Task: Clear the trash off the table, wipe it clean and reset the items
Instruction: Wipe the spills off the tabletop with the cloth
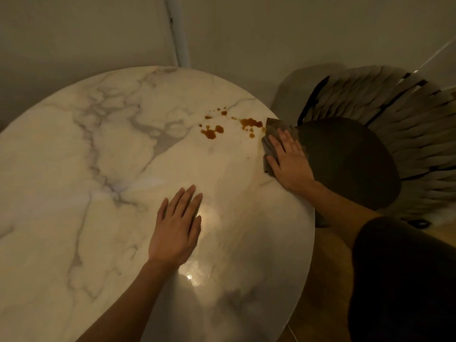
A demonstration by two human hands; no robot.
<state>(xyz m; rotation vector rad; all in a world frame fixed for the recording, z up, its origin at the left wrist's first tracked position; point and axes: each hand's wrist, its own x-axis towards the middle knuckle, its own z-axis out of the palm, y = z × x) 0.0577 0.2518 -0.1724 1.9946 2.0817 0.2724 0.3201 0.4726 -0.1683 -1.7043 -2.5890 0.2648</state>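
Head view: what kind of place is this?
Probably a home dining corner: a round marble-top table set close to plain walls, a cushioned chair with a strap-woven back beside it, and wood floor.

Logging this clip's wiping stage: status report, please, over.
Left hand flat, open, on round white marble table. Right hand pressing folded grey-brown cloth at its right edge. Orange-brown spill drops just beyond cloth, unwiped. Nothing between them.

We observe dim, warm illumination, an overhead-light glare patch on the glossy tabletop (197, 275), soft focus throughout, wide-angle bowing at the edges, and deep shadow at lower right.
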